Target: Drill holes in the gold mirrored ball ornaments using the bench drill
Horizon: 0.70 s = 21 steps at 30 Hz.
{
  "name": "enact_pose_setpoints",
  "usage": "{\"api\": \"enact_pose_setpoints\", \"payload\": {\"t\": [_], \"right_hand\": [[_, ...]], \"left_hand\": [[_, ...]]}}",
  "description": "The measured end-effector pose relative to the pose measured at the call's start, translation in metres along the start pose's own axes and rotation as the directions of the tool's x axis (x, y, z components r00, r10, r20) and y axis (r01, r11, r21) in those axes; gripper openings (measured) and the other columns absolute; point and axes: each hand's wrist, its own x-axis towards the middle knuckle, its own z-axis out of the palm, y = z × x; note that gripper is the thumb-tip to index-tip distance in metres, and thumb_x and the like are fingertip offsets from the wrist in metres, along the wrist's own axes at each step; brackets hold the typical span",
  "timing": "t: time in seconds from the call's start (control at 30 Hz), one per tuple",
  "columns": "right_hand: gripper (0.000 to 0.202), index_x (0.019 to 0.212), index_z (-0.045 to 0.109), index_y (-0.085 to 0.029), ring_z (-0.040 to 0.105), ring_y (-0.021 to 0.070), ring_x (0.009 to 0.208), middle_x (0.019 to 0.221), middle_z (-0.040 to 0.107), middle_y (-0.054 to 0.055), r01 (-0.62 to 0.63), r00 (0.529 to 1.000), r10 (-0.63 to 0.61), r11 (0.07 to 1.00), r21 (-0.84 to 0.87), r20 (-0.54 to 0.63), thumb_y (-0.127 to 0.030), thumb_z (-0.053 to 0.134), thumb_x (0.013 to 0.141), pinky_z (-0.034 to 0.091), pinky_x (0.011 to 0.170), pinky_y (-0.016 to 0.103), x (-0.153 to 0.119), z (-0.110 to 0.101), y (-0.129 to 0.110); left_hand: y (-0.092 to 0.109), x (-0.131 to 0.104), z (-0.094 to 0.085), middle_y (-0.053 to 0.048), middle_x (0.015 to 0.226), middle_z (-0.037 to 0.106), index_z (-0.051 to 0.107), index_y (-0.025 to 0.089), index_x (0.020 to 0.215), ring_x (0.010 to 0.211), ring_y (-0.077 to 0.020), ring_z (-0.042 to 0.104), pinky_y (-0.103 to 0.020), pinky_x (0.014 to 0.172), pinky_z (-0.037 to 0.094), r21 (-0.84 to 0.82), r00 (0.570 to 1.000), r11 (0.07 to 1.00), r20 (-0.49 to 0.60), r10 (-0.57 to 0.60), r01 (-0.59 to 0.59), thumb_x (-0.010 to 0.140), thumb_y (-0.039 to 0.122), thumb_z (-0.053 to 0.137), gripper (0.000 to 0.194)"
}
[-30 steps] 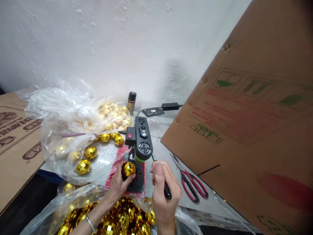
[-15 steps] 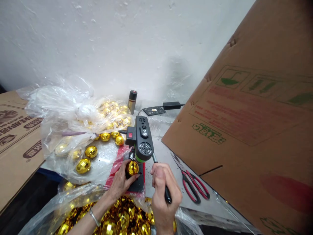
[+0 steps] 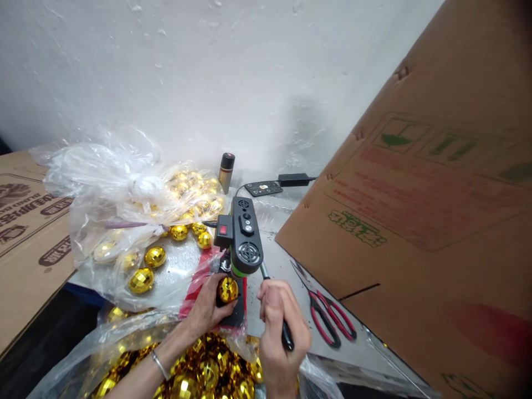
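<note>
A small black bench drill press with a red switch stands on the table. Under its head, my left hand has thumb and fingers closed around a gold mirrored ball, just above the black base. A dark spot shows on the ball's upper side; whether the drill bit touches it I cannot tell. My right hand is wrapped round the lever handle to the right of the press. Below my left forearm, an open plastic bag holds many more gold mirrored balls.
Red-handled scissors lie right of the press, beside a large leaning cardboard box. To the left are a tied plastic bag of gold balls, loose gold balls and another carton. A spray can and a black adapter stand behind.
The gold ball sits slightly lower and its dark spot now shows clearly. My right hand stays on the lever, nearly unmoved. The whole view has shifted slightly.
</note>
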Motion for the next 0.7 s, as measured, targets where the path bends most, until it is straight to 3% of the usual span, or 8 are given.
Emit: {"api": "enact_pose_setpoints", "payload": {"t": [0.13, 0.27, 0.4, 0.7], "right_hand": [[0.028, 0.083, 0.054, -0.022, 0.049, 0.0105, 0.061, 0.073, 0.050, -0.003, 0.026, 1.000, -0.026, 1.000, 0.010, -0.014, -0.015, 0.045, 0.108, 0.038, 0.055, 0.025, -0.008, 0.002, 0.007], [0.032, 0.076, 0.051, -0.022, 0.053, 0.0117, 0.063, 0.074, 0.053, -0.001, 0.084, 0.992, -0.083, 0.996, 0.010, -0.094, -0.015, 0.043, 0.107, 0.039, 0.056, 0.026, -0.025, 0.012, 0.027], [0.038, 0.072, 0.045, -0.022, 0.048, 0.0102, 0.060, 0.074, 0.051, -0.003, 0.168, 0.968, -0.159, 0.985, 0.029, -0.194, -0.022, 0.041, 0.110, 0.038, 0.055, 0.025, -0.037, 0.024, 0.045], [0.038, 0.073, 0.045, -0.022, 0.047, 0.0118, 0.066, 0.077, 0.049, -0.004, 0.129, 0.962, -0.103, 0.988, 0.088, -0.253, -0.027, 0.040, 0.110, 0.042, 0.065, 0.029, -0.043, 0.035, 0.051]], "left_hand": [[0.000, 0.003, -0.001, -0.013, 0.123, 0.071, 0.060, 0.020, 0.127, 0.113, -0.0327, 0.068, -0.053, 0.102, 0.056, -0.024, 0.999, 1.000, 0.045, 0.001, 0.000, 0.081, 0.037, 0.080, 0.053], [0.000, 0.002, -0.002, -0.011, 0.120, 0.070, 0.060, 0.020, 0.126, 0.111, -0.0324, 0.068, -0.053, 0.102, 0.056, -0.029, 0.998, 0.999, 0.055, -0.029, 0.030, 0.080, 0.037, 0.081, 0.053], [0.000, 0.002, 0.001, -0.011, 0.122, 0.070, 0.059, 0.021, 0.127, 0.114, -0.0328, 0.067, -0.054, 0.104, 0.055, -0.035, 0.998, 0.998, 0.052, -0.042, 0.044, 0.078, 0.034, 0.081, 0.054], [-0.001, 0.003, 0.002, -0.012, 0.121, 0.069, 0.059, 0.020, 0.125, 0.114, -0.0330, 0.066, -0.054, 0.104, 0.054, -0.031, 0.997, 0.998, 0.070, -0.045, 0.047, 0.078, 0.032, 0.080, 0.053]]}}
